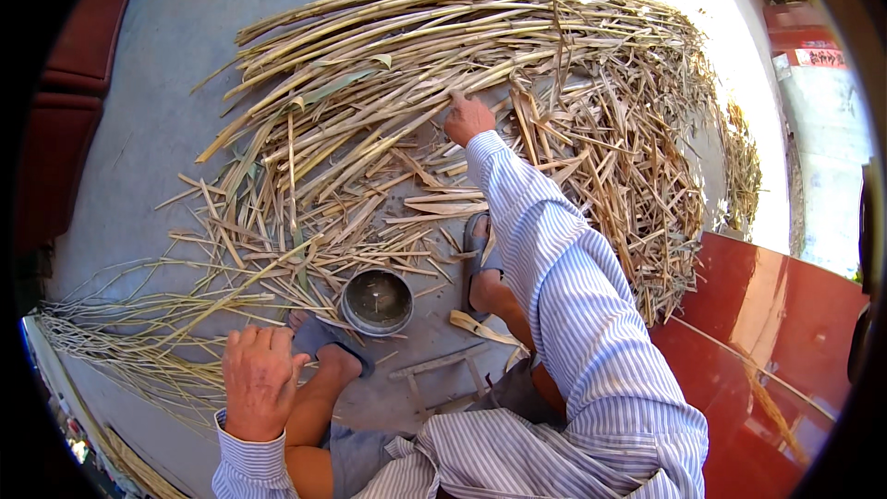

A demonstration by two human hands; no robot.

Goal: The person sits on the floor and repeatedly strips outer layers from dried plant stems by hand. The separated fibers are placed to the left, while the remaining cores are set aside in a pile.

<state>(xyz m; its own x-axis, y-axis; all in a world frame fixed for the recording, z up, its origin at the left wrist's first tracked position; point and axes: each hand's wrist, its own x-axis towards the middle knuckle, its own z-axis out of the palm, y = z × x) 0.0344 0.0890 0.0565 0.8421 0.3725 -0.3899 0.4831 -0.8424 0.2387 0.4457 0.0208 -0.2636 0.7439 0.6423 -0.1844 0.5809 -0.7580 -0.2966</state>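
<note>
My right hand (468, 118) reaches forward to the near side of a wide pile of long dry reed stalks (370, 55). Its fingers are bent and closed around a stalk at the pile's edge. My left hand (261, 379) is at the lower left, above my knee, with fingers curled in and thumb to the side. Whatever it may hold is hidden under the palm. Beside it fans a bundle of thin, bare, branching stems (139, 323). Short cut stalk pieces and dry leaf strips (637, 194) are heaped right of my right arm.
A round metal bowl (377, 301) stands between my sandalled feet, with a low wooden frame (439, 374) nearer me. Dark red padded seats (78, 129) line the far left. A glossy red panel (739, 333) lies at the right. Loose stalk pieces litter the grey floor (176, 65).
</note>
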